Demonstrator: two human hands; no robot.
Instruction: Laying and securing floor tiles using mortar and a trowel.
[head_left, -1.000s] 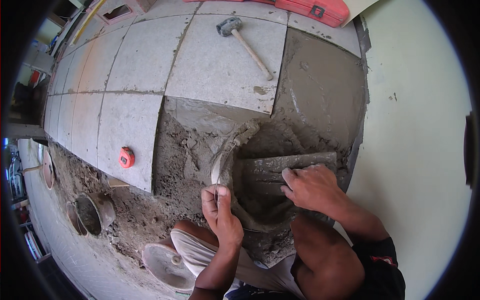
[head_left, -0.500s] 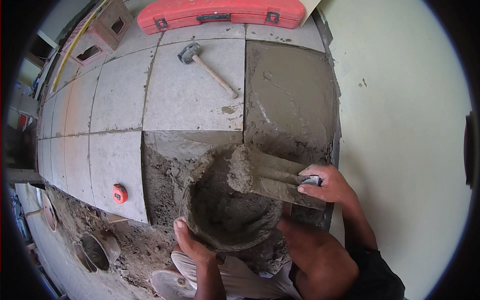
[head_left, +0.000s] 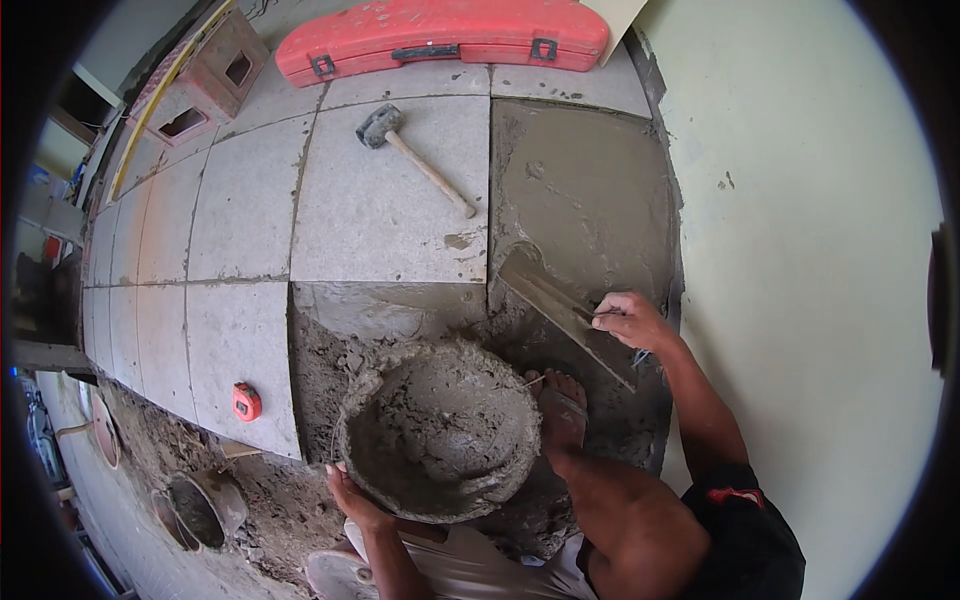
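Note:
My right hand point(head_left: 632, 322) is closed round the grip of a flat rectangular trowel point(head_left: 562, 308) smeared with mortar. The blade stands tilted on edge, its far end at the near edge of a wet mortar bed point(head_left: 595, 195) beside the wall. At the lower left, my left hand point(head_left: 355, 500) grips the near left side of a round mortar bucket point(head_left: 358, 405), which leans in front of me. Grey mortar coats its inside and rim, with some pooled at the bottom. My bare foot point(head_left: 562, 405) is between the bucket and the trowel.
Large grey tiles point(head_left: 245, 200) cover the floor at left. On them lie a rubber mallet point(head_left: 420, 165) and a red tape measure point(head_left: 246, 401). Behind are a long red case point(head_left: 440, 45) and a box-like step point(head_left: 205, 85). Another bucket point(head_left: 210, 505) lies at lower left; a pale wall point(head_left: 800, 250) rises at right.
The trowel went from above the bucket to the mortar bed's near edge and turned on edge; the lump on its blade is no longer visible. The bucket shifted slightly left and nearer.

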